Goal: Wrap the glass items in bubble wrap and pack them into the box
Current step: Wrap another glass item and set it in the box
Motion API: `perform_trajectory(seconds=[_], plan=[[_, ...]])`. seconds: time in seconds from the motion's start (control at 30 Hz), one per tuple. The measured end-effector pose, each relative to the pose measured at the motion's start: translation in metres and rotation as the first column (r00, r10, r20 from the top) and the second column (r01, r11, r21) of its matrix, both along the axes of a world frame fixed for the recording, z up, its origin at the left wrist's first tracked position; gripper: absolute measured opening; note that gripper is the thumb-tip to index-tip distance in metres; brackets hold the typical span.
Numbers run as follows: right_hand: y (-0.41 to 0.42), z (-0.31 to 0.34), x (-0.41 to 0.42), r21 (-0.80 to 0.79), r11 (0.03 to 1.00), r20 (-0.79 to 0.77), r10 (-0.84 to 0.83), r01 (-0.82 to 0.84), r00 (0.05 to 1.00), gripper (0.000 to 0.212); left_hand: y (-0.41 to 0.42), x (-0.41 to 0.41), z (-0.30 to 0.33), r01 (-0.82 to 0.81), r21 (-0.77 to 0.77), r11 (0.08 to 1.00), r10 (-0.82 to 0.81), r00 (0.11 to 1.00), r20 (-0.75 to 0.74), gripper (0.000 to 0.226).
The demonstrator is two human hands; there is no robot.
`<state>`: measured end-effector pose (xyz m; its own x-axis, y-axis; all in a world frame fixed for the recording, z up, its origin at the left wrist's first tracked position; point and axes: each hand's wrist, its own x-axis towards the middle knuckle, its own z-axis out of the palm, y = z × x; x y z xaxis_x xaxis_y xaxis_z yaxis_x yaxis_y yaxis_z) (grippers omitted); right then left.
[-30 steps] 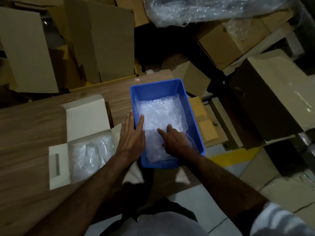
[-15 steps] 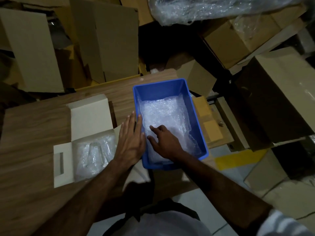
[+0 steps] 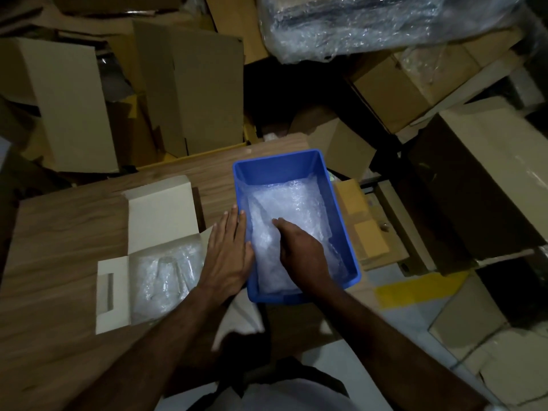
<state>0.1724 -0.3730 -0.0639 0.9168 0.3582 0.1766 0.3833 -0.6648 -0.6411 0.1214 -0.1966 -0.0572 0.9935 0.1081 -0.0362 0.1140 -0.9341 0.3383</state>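
Blue plastic bin (image 3: pixel 344 229), frame centre | R hand (image 3: pixel 304 256) slid left, now grips clear bubble wrap (image 3: pixel 296 203) | L hand (image 3: pixel 228 250) still flat on rim | I read: pulling next sheet.

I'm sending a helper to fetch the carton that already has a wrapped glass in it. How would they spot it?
Start at the wooden table and find the blue bin near its right end. Just left of the bin, beyond the left hand, lies a small white carton with its flaps open. Unlike the brown cartons stacked around the table, it is pale and holds a bubble-wrapped glass.
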Motion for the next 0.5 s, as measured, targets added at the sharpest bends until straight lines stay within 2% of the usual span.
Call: perform_trajectory(seconds=[0.13, 0.2, 0.3, 0.4, 0.47, 0.5], plan=[[-0.011, 0.013, -0.005, -0.084, 0.993, 0.177, 0.098, -0.084, 0.979, 0.072, 0.002, -0.001, 0.008, 0.016, -0.025, 1.000, -0.015, 0.998, 0.057, 0.071], [-0.016, 0.026, -0.006, -0.127, 0.986, 0.215, 0.132, -0.106, 0.968, 0.076, 0.004, 0.000, 0.020, -0.001, -0.072, 0.997, 0.009, 0.994, 0.110, 0.073], [-0.021, 0.046, -0.008, -0.160, 0.984, 0.306, 0.122, -0.075, 0.944, 0.074, 0.010, 0.006, 0.045, -0.008, -0.089, 0.996, 0.028, 0.974, 0.224, 0.085], [-0.022, 0.063, -0.011, -0.116, 0.989, 0.414, 0.130, -0.090, 0.901, 0.066, 0.018, 0.016, 0.076, 0.098, -0.070, 0.993, -0.074, 0.956, 0.285, 0.094], [-0.020, 0.077, -0.012, -0.064, 0.989, 0.475, 0.150, -0.136, 0.867, 0.056, 0.024, 0.020, 0.096, 0.225, -0.042, 0.973, -0.201, 0.929, 0.312, 0.083], [-0.018, 0.086, -0.012, -0.042, 0.987, 0.506, 0.156, -0.157, 0.849, 0.053, 0.026, 0.020, 0.106, 0.279, -0.041, 0.959, -0.248, 0.905, 0.346, 0.068]])
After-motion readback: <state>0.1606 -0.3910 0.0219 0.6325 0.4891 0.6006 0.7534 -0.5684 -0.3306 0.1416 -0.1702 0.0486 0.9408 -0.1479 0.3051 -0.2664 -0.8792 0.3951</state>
